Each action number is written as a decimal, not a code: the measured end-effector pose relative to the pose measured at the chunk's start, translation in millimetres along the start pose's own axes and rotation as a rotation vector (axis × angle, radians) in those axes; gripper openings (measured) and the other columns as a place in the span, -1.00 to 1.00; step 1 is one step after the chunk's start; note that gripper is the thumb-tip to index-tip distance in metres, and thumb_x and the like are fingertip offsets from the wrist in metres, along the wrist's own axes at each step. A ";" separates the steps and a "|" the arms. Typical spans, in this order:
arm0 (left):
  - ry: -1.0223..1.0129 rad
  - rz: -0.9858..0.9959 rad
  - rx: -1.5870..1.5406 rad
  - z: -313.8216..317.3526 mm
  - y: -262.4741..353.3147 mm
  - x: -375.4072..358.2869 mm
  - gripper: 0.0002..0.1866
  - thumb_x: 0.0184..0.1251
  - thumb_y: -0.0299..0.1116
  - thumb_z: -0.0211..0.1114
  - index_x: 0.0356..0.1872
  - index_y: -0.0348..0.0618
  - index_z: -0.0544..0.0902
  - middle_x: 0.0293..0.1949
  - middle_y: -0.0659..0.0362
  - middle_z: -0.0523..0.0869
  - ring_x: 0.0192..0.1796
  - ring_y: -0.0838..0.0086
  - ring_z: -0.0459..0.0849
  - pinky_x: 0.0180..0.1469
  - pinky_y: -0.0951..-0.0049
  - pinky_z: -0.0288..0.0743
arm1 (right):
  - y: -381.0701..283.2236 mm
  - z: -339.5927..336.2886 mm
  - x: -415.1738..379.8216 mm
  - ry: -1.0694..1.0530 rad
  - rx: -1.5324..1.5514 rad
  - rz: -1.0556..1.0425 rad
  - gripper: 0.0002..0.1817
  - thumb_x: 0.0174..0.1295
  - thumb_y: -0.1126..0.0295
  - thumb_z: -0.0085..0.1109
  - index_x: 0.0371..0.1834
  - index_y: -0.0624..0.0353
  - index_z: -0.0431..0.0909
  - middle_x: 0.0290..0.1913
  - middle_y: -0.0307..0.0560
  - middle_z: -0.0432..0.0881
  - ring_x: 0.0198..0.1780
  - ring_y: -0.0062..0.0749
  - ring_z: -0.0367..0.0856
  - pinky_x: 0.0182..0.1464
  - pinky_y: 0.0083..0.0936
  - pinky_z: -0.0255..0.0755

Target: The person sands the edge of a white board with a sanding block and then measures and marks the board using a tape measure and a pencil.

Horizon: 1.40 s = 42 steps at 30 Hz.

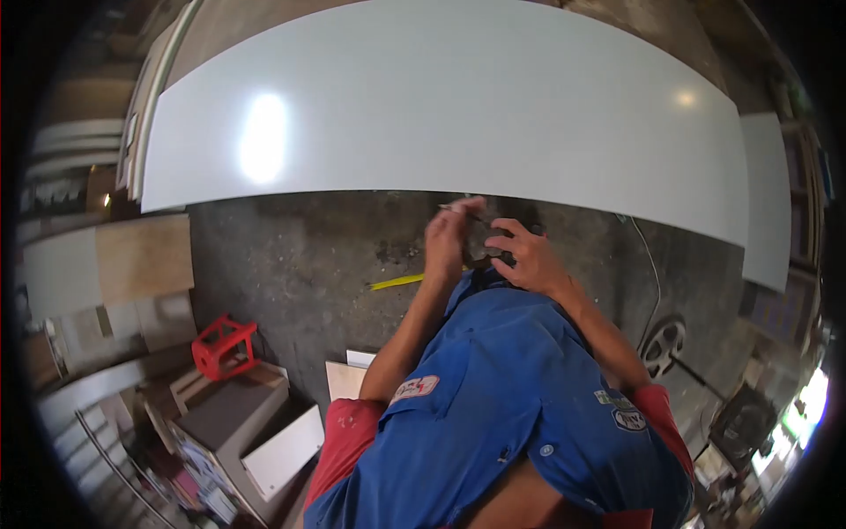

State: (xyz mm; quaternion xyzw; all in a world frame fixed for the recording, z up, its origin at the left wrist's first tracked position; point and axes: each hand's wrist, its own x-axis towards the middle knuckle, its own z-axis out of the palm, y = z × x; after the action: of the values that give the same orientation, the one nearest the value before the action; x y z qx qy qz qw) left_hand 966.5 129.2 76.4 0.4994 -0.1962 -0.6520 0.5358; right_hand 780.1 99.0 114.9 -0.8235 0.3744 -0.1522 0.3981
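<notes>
My left hand (448, 238) is raised in front of my waist, beside the near edge of a large white board (458, 106). Its fingers are bent around a thin, pencil-like item (448, 207), too small to name surely. My right hand (522, 256) is close by on the right, fingers curved and apart, near a dark item at my waist that I cannot make out. A yellow strip (397, 282), like a tape measure blade, shows just left of my left forearm.
A red stool (224, 346) stands on the left of the grey floor (291, 264), near a cabinet (233, 423) and stacked panels (145, 260). On the right are a cable (650, 256), a wheel-like reel (664, 346) and a fan-like object (743, 426).
</notes>
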 end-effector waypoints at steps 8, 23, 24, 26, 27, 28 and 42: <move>0.569 0.195 0.087 -0.5 42.8 -53.4 -0.79 0.54 -0.23 0.21 -0.12 -0.10 0.73 -0.34 0.32 0.69 -0.43 0.71 0.48 -0.37 0.58 0.35 | 42.7 -25.8 11.5 0.240 0.289 0.167 -0.81 0.27 0.38 0.40 -0.17 0.15 0.58 -0.15 -0.16 0.62 -0.33 -0.42 0.61 -0.24 -0.47 0.54; 0.406 -0.198 -0.033 66.2 -13.6 -31.4 -0.76 0.31 -0.14 0.47 -0.19 -0.06 0.72 -0.37 0.35 0.61 -0.36 0.66 0.49 -0.31 0.60 0.34 | 45.2 -58.1 56.7 -0.316 0.381 -0.047 -0.51 0.20 0.11 0.55 -0.11 0.22 0.49 -0.30 -0.08 0.61 -0.19 -0.35 0.67 -0.13 -0.37 0.55; 0.409 -0.189 -0.035 60.1 -4.6 -34.6 -0.76 0.31 -0.14 0.47 -0.19 -0.06 0.72 -0.37 0.35 0.61 -0.36 0.66 0.49 -0.31 0.60 0.34 | 40.9 -61.7 57.5 -0.386 0.289 -0.131 -0.48 0.17 0.11 0.57 -0.08 0.22 0.50 -0.28 -0.05 0.64 -0.16 -0.31 0.70 -0.10 -0.35 0.56; 0.490 -0.156 0.186 32.5 24.0 -50.6 -0.75 0.31 -0.13 0.44 -0.20 -0.08 0.75 -0.35 0.32 0.64 -0.32 0.59 0.54 -0.27 0.57 0.37 | 42.9 -67.2 59.4 -0.511 0.270 -0.078 -0.46 0.16 0.13 0.56 0.02 0.26 0.55 -0.16 0.05 0.72 -0.03 -0.20 0.73 0.03 -0.32 0.57; 0.555 -0.040 0.209 7.8 45.7 -62.1 -0.75 0.33 -0.12 0.41 -0.19 -0.08 0.76 -0.35 0.32 0.64 -0.32 0.58 0.54 -0.27 0.55 0.38 | 51.9 -70.5 58.5 -0.524 0.261 -0.072 -0.47 0.19 0.16 0.53 0.07 0.26 0.56 -0.07 0.07 0.73 0.03 -0.19 0.73 0.08 -0.33 0.57; 0.620 0.076 0.228 -26.9 70.7 -78.4 -0.73 0.35 -0.11 0.37 -0.18 -0.09 0.78 -0.35 0.32 0.65 -0.32 0.57 0.54 -0.27 0.53 0.39 | 61.9 -75.5 56.5 -0.538 0.249 -0.066 -0.48 0.21 0.18 0.50 0.11 0.26 0.58 0.01 0.10 0.75 0.09 -0.17 0.73 0.13 -0.34 0.56; 1.361 0.541 -0.205 -449.4 210.7 -129.7 -0.73 0.37 0.01 0.40 -0.31 0.08 0.65 -0.46 0.36 0.55 -0.59 0.57 0.34 -0.50 0.44 0.28 | 56.3 -104.3 129.7 -0.473 0.125 0.387 -0.80 0.39 0.33 0.28 -0.18 0.28 0.71 -0.50 -0.37 0.55 -0.45 -0.72 0.42 -0.41 -0.63 0.30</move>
State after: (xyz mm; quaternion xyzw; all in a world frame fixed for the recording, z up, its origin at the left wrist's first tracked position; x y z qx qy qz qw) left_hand 1450.1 297.2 109.7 0.6748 0.1251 -0.0580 0.7250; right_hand 782.3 -75.8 131.8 -0.7234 0.4109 0.0994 0.5459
